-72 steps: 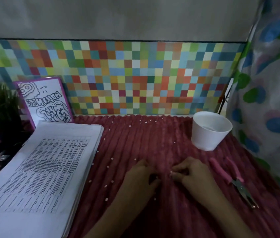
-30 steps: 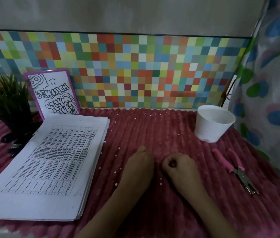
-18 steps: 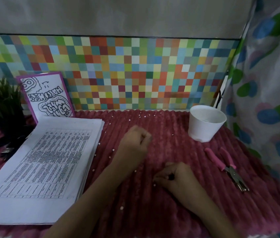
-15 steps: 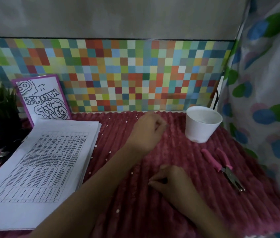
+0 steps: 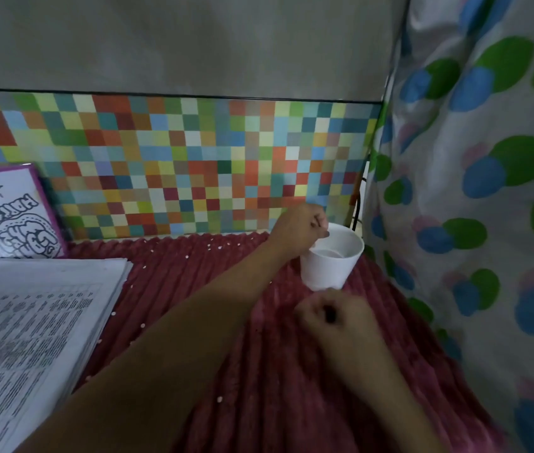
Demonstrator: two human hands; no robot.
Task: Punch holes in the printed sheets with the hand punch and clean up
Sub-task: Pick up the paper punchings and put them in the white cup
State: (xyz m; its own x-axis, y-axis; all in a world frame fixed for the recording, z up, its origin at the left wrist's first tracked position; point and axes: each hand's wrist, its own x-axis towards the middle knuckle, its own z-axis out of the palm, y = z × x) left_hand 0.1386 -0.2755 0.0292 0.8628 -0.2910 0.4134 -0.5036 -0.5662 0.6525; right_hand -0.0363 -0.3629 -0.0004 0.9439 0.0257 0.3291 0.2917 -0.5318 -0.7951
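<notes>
Head view, facing forward-down (near cup point(image 5: 326, 273))

The light is dim, soft and even, leaving the grey wall point(image 5: 193, 44) murky and colours muted, while the white cup point(image 5: 328, 269) is the brightest thing. Motion blur smears the right hand point(image 5: 337, 317) and the print on the sheets point(image 5: 30, 338) at the left, and the whole view is soft and grainy. The wide lens bows the curtain point(image 5: 488, 191) edge and stretches the corners.
</notes>
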